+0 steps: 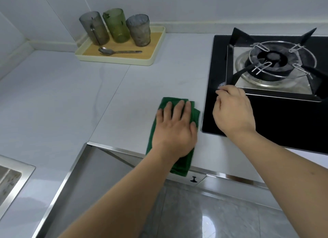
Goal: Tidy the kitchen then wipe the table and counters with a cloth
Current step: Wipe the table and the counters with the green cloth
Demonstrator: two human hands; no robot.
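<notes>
On the pale worktop [71, 96], the left hand [175, 129] presses flat on a green cloth [177, 165] beside the hob [284, 124]; the right hand [232, 112] hovers loosely curled, holding nothing, over the hob's near corner.

Three glasses [115, 27] stand on one tray [150, 59], with two spoons [119, 51]: one on the tray, one inside a glass. One green cloth [193, 113], one gas burner [273, 60], one sink [10, 177], two hands [174, 131].

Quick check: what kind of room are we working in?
A home kitchen, most likely: a gas hob set in the counter, a steel sink at left, and glasses on a tray.
</notes>
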